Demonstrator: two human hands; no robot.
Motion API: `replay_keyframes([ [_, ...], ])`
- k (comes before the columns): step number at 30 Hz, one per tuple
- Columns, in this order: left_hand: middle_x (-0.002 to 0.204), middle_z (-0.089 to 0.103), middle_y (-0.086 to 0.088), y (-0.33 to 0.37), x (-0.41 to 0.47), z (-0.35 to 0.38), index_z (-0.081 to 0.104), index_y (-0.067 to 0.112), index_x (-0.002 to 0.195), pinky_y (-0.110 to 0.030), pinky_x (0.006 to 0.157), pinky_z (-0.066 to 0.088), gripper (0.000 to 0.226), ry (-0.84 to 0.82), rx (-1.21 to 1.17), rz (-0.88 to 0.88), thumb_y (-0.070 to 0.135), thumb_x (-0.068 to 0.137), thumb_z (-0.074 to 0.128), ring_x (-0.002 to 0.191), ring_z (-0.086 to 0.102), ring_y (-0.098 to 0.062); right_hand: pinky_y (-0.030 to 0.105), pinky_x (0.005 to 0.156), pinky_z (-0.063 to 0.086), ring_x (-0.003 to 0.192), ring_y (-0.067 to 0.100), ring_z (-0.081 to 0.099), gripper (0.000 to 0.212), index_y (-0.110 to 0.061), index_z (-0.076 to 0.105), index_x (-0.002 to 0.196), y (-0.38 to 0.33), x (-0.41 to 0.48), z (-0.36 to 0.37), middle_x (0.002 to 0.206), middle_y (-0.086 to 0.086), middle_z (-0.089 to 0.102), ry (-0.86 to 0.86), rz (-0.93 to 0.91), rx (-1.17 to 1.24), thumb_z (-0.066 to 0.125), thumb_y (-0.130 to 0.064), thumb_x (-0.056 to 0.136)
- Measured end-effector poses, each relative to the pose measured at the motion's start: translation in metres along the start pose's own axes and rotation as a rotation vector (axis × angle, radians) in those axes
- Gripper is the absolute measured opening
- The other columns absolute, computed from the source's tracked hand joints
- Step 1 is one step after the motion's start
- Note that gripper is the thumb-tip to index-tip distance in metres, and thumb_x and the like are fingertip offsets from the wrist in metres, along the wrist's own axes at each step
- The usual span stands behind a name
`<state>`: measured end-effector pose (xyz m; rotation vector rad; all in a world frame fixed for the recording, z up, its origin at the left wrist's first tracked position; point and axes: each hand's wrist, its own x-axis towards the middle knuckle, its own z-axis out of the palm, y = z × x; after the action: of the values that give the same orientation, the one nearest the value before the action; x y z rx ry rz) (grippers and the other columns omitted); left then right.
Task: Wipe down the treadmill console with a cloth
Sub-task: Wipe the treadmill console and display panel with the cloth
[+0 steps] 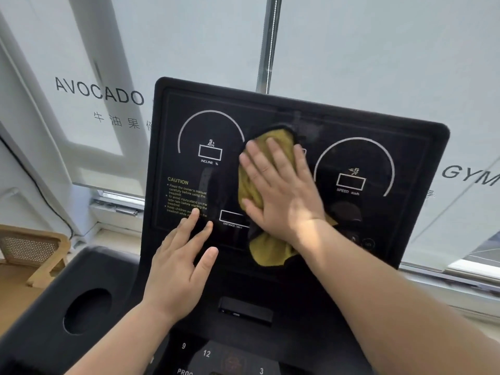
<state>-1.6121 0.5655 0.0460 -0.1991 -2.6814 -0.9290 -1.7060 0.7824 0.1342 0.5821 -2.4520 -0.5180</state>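
The black treadmill console (378, 147) fills the middle of the view, with an incline dial at left and a speed dial at right. A yellow cloth (250, 185) with a dark edge lies flat on the centre of the panel. My right hand (278, 190) presses on the cloth with straight, spread fingers, covering most of it. My left hand (181, 255) rests with straight fingers on the panel's lower left, its fingertips by the caution text and the distance box. It holds nothing.
A round cup holder (88, 311) sits in the black tray at lower left. Number keys (207, 353) show on the lower console. A wooden chair (32, 250) stands at far left. White window blinds with lettering hang behind the console.
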Motion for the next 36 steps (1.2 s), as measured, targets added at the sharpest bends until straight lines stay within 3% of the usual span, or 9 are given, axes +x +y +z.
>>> replay_keyframes([
  [6, 0.158, 0.041, 0.0, 0.009, 0.006, 0.002, 0.06, 0.023, 0.138, -0.054, 0.111, 0.038, 0.064, 0.079, 0.206, 0.008, 0.06, 0.09, 0.041, 0.139, 0.043, -0.029, 0.056, 0.127, -0.004, 0.159, 0.028, -0.009, 0.08, -0.021, 0.001, 0.165, -0.023, -0.094, 0.035, 0.173, 0.002, -0.008, -0.072, -0.191, 0.028, 0.029, -0.061, 0.102],
  [11, 0.145, 0.051, -0.007, 0.046, 0.011, 0.011, 0.059, 0.013, 0.133, -0.051, 0.104, 0.042, 0.062, 0.156, 0.26, 0.11, 0.052, 0.085, 0.051, 0.128, 0.05, -0.03, 0.056, 0.127, 0.004, 0.159, 0.026, 0.006, 0.078, -0.026, 0.013, 0.165, 0.02, -0.16, 0.044, 0.173, -0.002, 0.008, -0.093, -0.118, -0.005, 0.035, -0.062, 0.099],
  [16, 0.157, 0.041, -0.001, 0.076, 0.006, 0.036, 0.052, 0.02, 0.143, -0.052, 0.112, 0.038, 0.069, 0.027, 0.327, 0.269, 0.056, 0.084, 0.053, 0.14, 0.041, -0.025, 0.06, 0.126, 0.0, 0.159, 0.031, 0.003, 0.086, -0.022, 0.024, 0.164, 0.089, -0.151, 0.023, 0.172, 0.002, 0.009, -0.067, 0.137, -0.017, 0.037, -0.07, 0.094],
  [20, 0.166, 0.026, 0.007, 0.084, 0.007, 0.047, 0.044, 0.025, 0.15, -0.051, 0.12, 0.027, 0.073, -0.024, 0.338, 0.259, 0.061, 0.086, 0.048, 0.149, 0.028, -0.02, 0.059, 0.125, -0.009, 0.158, 0.035, -0.004, 0.093, -0.019, 0.008, 0.165, 0.135, -0.077, -0.008, 0.173, 0.006, -0.001, 0.013, 0.449, 0.075, 0.034, -0.073, 0.093],
  [24, 0.166, 0.024, 0.007, 0.082, 0.012, 0.049, 0.043, 0.025, 0.15, -0.052, 0.119, 0.029, 0.074, -0.032, 0.359, 0.246, 0.061, 0.086, 0.048, 0.149, 0.028, -0.02, 0.059, 0.125, -0.006, 0.158, 0.034, -0.009, 0.095, -0.018, -0.002, 0.165, 0.126, -0.035, -0.017, 0.173, 0.008, -0.01, 0.035, 0.496, 0.112, 0.028, -0.074, 0.094],
  [29, 0.166, 0.023, 0.009, 0.075, 0.013, 0.047, 0.044, 0.026, 0.151, -0.052, 0.115, 0.035, 0.076, -0.037, 0.372, 0.287, 0.05, 0.08, 0.052, 0.148, 0.028, -0.019, 0.059, 0.126, 0.001, 0.159, 0.033, -0.003, 0.09, -0.018, 0.005, 0.165, 0.079, -0.059, 0.002, 0.173, 0.007, -0.005, 0.011, 0.17, 0.031, 0.028, -0.073, 0.097],
  [36, 0.165, 0.028, 0.007, 0.077, 0.014, 0.049, 0.048, 0.023, 0.148, -0.054, 0.113, 0.036, 0.073, -0.008, 0.35, 0.29, 0.044, 0.078, 0.053, 0.147, 0.031, -0.021, 0.054, 0.127, 0.0, 0.159, 0.028, 0.01, 0.082, -0.023, 0.014, 0.165, 0.056, -0.182, 0.054, 0.173, 0.001, 0.009, -0.03, -0.287, -0.11, 0.038, -0.064, 0.098],
])
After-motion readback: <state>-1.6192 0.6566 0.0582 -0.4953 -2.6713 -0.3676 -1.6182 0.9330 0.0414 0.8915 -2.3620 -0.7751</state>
